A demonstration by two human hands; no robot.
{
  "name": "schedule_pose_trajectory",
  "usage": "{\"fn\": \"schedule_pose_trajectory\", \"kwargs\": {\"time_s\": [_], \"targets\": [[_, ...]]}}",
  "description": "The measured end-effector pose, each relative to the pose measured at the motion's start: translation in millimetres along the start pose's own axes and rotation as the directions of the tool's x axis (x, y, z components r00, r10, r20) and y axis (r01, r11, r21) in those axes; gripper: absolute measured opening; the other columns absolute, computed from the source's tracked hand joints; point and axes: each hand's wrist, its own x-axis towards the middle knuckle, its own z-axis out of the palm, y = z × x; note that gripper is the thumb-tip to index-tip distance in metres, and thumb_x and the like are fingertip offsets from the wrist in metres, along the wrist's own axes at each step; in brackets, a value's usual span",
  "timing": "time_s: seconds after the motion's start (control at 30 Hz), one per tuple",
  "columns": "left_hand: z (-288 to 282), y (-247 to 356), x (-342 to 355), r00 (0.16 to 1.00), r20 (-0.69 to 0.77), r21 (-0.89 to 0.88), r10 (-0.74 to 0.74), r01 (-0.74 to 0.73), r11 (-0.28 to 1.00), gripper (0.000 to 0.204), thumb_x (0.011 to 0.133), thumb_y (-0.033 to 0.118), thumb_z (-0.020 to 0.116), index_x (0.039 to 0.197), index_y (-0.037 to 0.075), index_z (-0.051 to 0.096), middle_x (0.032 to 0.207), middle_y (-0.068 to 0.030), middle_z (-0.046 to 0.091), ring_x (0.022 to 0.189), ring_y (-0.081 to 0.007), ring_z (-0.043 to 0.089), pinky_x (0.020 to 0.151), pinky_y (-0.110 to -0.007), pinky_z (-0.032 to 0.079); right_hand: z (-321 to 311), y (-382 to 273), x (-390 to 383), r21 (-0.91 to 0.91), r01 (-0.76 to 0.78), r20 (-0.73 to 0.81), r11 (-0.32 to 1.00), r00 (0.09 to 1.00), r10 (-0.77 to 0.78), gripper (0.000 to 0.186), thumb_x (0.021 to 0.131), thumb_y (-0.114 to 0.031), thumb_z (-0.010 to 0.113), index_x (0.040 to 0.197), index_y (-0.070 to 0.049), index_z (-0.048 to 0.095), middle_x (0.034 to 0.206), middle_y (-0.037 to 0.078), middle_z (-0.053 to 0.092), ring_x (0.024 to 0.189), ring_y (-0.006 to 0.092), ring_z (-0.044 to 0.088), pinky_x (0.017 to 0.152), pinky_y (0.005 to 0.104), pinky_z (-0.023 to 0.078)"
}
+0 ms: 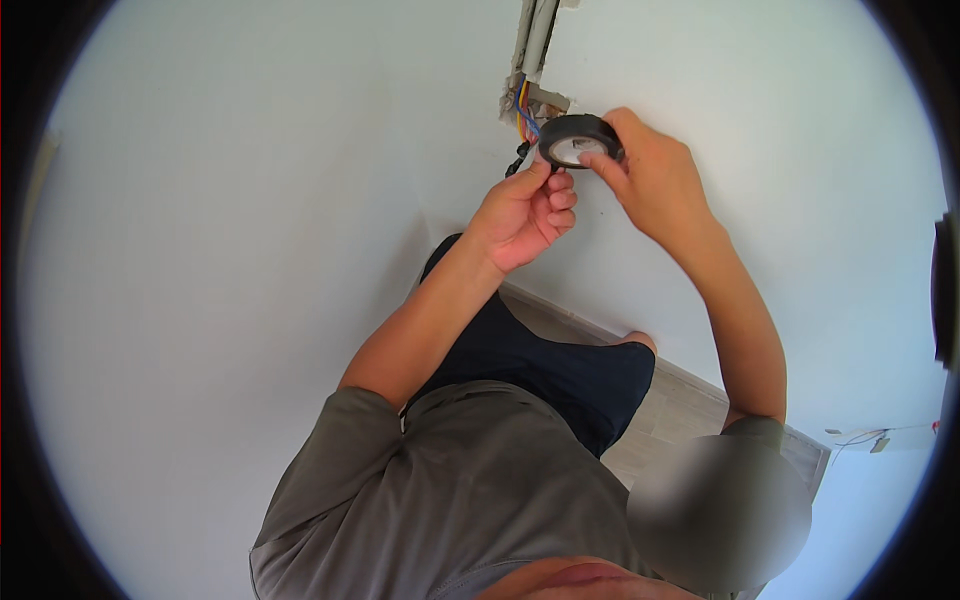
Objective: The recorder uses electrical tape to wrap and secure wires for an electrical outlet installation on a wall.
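My right hand (662, 175) grips a roll of black electrical tape (580, 125) by its right side, with the thumb across the pale inner core. Left of it, my left hand (528, 218) is closed in a pinch, its thumb and finger at the lower ends of coloured wires (524, 108). The tape roll touches or nearly touches these fingertips and hides part of the wires. Exactly what lies between the left fingertips is hard to see. Black-wrapped wire ends (517, 160) stick out just left of the left thumb.
The wires come out of a rough opening (548, 100) in the white wall, below grey conduits (541, 40) set in a chased groove. A wood-look floor (650, 425) lies below. More loose wires (865, 438) hang from the wall at the lower right.
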Motion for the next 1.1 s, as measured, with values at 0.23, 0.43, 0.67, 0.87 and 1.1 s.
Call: {"fn": "schedule_pose_trajectory", "kwargs": {"time_s": [0.23, 0.43, 0.67, 0.87, 1.1], "targets": [[36.6, 25.6, -12.8, 0.919, -0.379, 0.587, 0.110, 0.147, 0.796, 0.025, 0.101, 0.033, 0.055, 0.090, 0.011, 0.051, 0.075, 0.0019, 0.046, 0.059, -0.0100, 0.044, 0.049, -0.024, 0.034, 53.9, 10.9, -25.2, 0.117, 0.154, -0.366, 0.981, 0.925, -0.102, 0.033, 0.080, -0.013, 0.076, 0.105, -0.005, 0.055, 0.086, 0.011, 0.062, 0.069, 0.0302, 0.064, 0.057, 0.0372, 0.051], [47.2, 40.7, -11.0, 0.862, -0.474, 0.738, 0.182, 0.276, 0.616, 0.028, 0.099, 0.034, 0.057, 0.084, 0.011, 0.048, 0.071, 0.0033, 0.044, 0.057, -0.0090, 0.042, 0.045, -0.023, 0.029, 105.3, 9.5, -43.3, 0.299, 0.071, -0.498, 0.952, 0.862, 0.092, 0.035, 0.084, -0.017, 0.075, 0.111, -0.004, 0.056, 0.088, 0.012, 0.063, 0.066, 0.0214, 0.064, 0.056, 0.0324, 0.051], [77.5, 50.7, -6.3, 0.808, -0.582, 0.659, 0.095, 0.401, 0.636, 0.027, 0.098, 0.030, 0.059, 0.082, 0.010, 0.050, 0.068, 0.0032, 0.045, 0.054, -0.0084, 0.041, 0.044, -0.024, 0.027, 115.0, 9.1, -47.8, 0.965, 0.036, -0.101, 0.261, 0.965, 0.241, 0.035, 0.099, -0.032, 0.059, 0.115, -0.001, 0.056, 0.091, 0.006, 0.063, 0.070, 0.0114, 0.065, 0.058, 0.0256, 0.050], [89.5, 32.1, -4.6, 0.710, -0.607, 0.782, 0.357, 0.453, 0.429, 0.024, 0.096, 0.025, 0.062, 0.079, 0.011, 0.053, 0.068, 0.0039, 0.047, 0.051, -0.0060, 0.039, 0.042, -0.021, 0.026, 121.3, 10.0, -51.3, 0.994, -0.084, 0.095, -0.069, 0.982, 0.163, 0.036, 0.103, -0.034, 0.051, 0.120, -0.003, 0.055, 0.101, 0.007, 0.060, 0.074, 0.0146, 0.065, 0.061, 0.0264, 0.051], [104.3, 20.2, 15.2, 0.603, -0.572, 0.775, 0.556, 0.620, 0.124, 0.029, 0.094, 0.028, 0.063, 0.076, 0.006, 0.055, 0.064, 0.0011, 0.049, 0.048, -0.0081, 0.040, 0.040, -0.024, 0.026, 138.8, 10.3, -46.0, 0.992, -0.046, 0.066, -0.118, 0.984, 0.166, 0.038, 0.106, -0.035, 0.042, 0.126, -0.004, 0.052, 0.101, 0.007, 0.059, 0.072, 0.0159, 0.065, 0.060, 0.0264, 0.050]]}}
